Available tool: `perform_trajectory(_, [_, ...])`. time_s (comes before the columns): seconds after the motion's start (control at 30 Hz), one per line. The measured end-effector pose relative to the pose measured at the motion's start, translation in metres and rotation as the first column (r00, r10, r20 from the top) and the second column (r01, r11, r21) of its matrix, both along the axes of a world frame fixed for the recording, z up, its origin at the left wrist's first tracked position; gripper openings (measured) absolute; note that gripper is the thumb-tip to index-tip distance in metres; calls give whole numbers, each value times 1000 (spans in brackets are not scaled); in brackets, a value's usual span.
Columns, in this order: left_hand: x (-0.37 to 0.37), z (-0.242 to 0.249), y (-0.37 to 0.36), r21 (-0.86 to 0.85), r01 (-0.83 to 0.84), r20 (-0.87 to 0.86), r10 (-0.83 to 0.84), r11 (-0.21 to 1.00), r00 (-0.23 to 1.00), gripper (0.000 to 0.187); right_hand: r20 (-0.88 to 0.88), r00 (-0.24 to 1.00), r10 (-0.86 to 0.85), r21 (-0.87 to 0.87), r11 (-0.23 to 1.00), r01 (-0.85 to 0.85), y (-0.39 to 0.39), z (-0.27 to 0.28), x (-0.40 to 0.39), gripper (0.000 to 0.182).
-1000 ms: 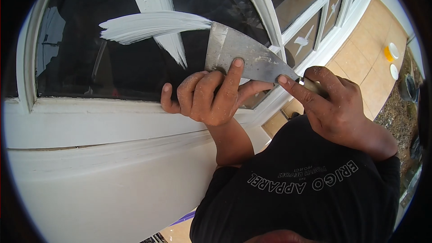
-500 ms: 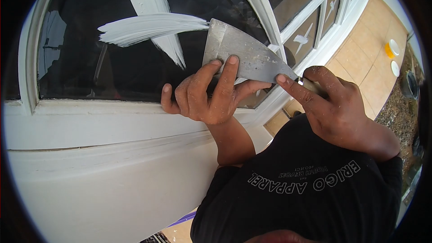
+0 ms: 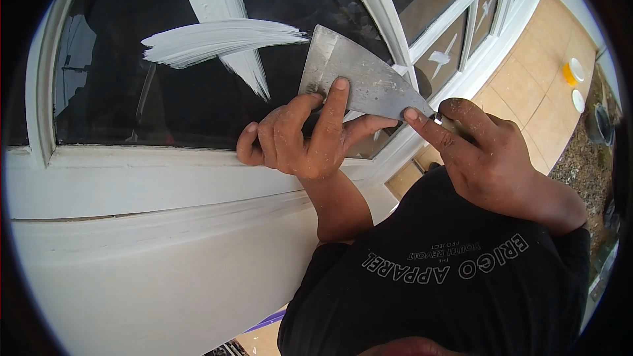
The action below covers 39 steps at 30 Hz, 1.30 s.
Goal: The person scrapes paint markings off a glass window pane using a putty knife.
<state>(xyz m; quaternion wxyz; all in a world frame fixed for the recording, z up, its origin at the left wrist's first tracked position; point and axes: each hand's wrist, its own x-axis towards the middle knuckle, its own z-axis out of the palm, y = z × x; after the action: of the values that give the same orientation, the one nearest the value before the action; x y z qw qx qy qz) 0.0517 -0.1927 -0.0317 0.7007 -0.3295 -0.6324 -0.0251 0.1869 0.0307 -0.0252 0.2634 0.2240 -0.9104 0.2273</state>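
Scraper (image 3: 369, 82) stretched over the dark glass (image 3: 178, 105), its handle (image 3: 455, 126) toward four o'clock and its broad edge toward nine. The right hand (image 3: 491, 158) was curled around the handle, index fingertip resting near the neck. The left hand (image 3: 303, 142) was partly spread – index fingertip on the face of the blade, the next one at its lower edge, thumb near the underside, little finger bent by the white frame (image 3: 132, 178). Toward nine o'clock, a streaky white smear (image 3: 178, 45) crossed a broader stripe (image 3: 247, 72), its thin end just beside the blade.

The step in hand looked like steadying and angling the blade two-handed; whether its edge met the glass could not be told. Any further pass probably called for even finger pressure, a level edge and fingertips clear of the white. Toward three o'clock, well apart, a yellow-and-white container (image 3: 570, 74) sat on the tiled floor (image 3: 527, 79).
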Motion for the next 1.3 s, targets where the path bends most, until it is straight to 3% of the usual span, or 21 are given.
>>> perform_trajectory(0.3, [-2, -8, 2, 94, 69, 31, -72, 993, 997, 72, 23, 999, 36, -20, 999, -35, -3, 8, -1, 65])
perform_trajectory(0.5, [-1, -6, 0, 76, 65, 60, -70, 995, 996, 58, 54, 998, 39, -8, 999, -38, -3, 9, -1, 67])
perform_trajectory(0.6, [1, -1, -3, -1, 49, 43, -49, 999, 998, 61, 65, 997, 46, 1, 999, -46, -3, 9, -1, 67])
perform_trajectory(0.83, [2, 0, -3, -2, 73, 39, -73, 997, 997, 58, 51, 997, 52, -5, 999, -52, -5, 11, -1, 66])
perform_trajectory(1.0, [4, 0, -3, 11, 69, 75, -69, 998, 995, 40, 24, 999, 46, -3, 999, -46, -6, 11, -1, 64])
perform_trajectory(1.3, [6, -1, -3, 41, 49, 57, -51, 998, 997, 45, 0, 1000, 31, 20, 999, -31, -7, 10, 2, 61])
